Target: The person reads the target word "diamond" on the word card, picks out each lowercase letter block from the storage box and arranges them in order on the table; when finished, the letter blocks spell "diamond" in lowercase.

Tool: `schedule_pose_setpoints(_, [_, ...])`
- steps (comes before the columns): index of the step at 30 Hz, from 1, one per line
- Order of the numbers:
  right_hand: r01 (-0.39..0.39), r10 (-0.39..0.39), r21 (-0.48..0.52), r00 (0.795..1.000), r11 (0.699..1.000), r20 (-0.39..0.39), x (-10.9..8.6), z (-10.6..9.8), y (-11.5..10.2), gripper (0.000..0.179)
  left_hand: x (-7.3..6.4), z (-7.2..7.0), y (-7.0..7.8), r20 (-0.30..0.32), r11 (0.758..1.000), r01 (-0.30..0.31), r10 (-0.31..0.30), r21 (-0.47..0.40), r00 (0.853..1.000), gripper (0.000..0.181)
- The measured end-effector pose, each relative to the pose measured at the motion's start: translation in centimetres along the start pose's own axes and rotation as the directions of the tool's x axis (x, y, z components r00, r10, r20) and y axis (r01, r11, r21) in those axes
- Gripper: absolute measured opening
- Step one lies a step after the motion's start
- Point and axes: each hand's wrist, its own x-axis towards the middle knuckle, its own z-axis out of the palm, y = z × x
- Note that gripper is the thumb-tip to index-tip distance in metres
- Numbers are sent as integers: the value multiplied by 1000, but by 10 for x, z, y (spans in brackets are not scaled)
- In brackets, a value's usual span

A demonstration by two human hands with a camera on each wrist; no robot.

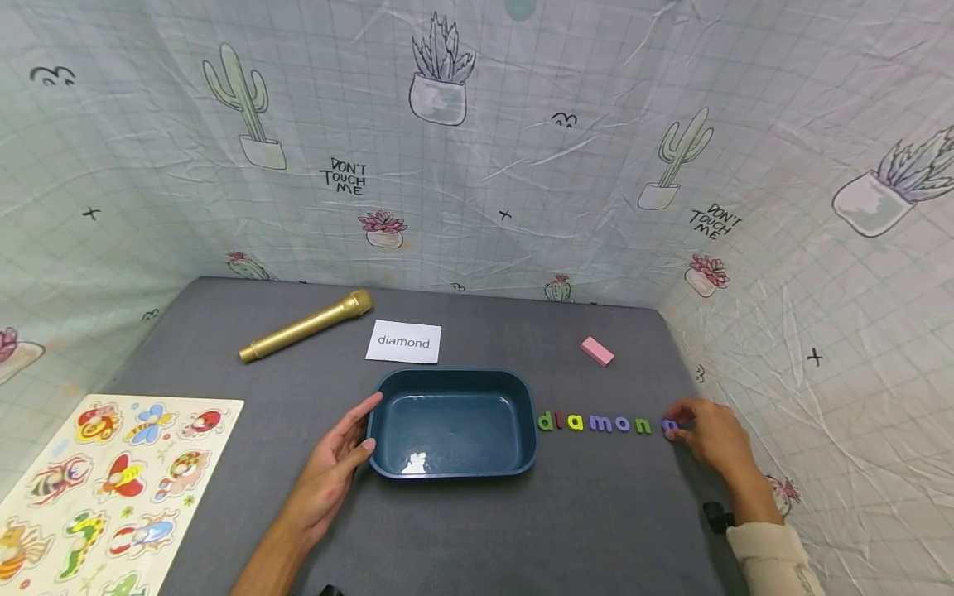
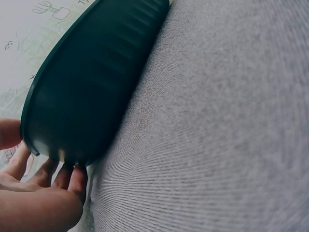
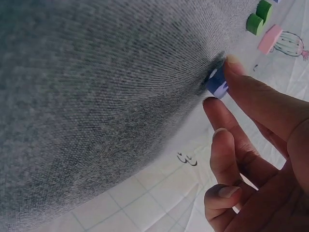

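Note:
On the grey table, my left hand (image 1: 331,468) touches the left end of a dark teal tray (image 1: 453,474). In the left wrist view its fingertips (image 2: 77,176) rest against the outside of the tray wall (image 2: 87,87). Out at the table's right edge, my right hand (image 1: 711,434) pinches a small purple letter (image 3: 218,84) between thumb and forefinger, low at the cloth; its shape is partly hidden. Left of it runs a row of coloured letters reading "diamon", from a green d (image 1: 546,421) to a green n (image 1: 643,425).
Behind the tray lies a white card (image 1: 403,342) printed "diamond". A gold microphone (image 1: 305,325) lies at the back left, a pink block (image 1: 598,351) at the back right. An insect picture board (image 1: 142,447) covers the front left. Patterned cloth (image 1: 484,165) walls the table.

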Motion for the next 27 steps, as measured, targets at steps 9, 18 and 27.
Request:
schedule_pose_setpoints(9, [-26,26,7,999,1000,34,4,-1,2,19,1,2,-1,6,1000,1,-1,-1,1000,62])
schedule_pose_setpoints(18, [-4,4,-4,999,1000,-37,-3,-4,-4,25,3,4,0,8,1000,17,-17,5,1000,62])
schedule_pose_setpoints(27, [-8,7,-12,992,1000,-125,-7,-15,-51,27,1,2,0,-6,1000,-10,10,18,1000,62])
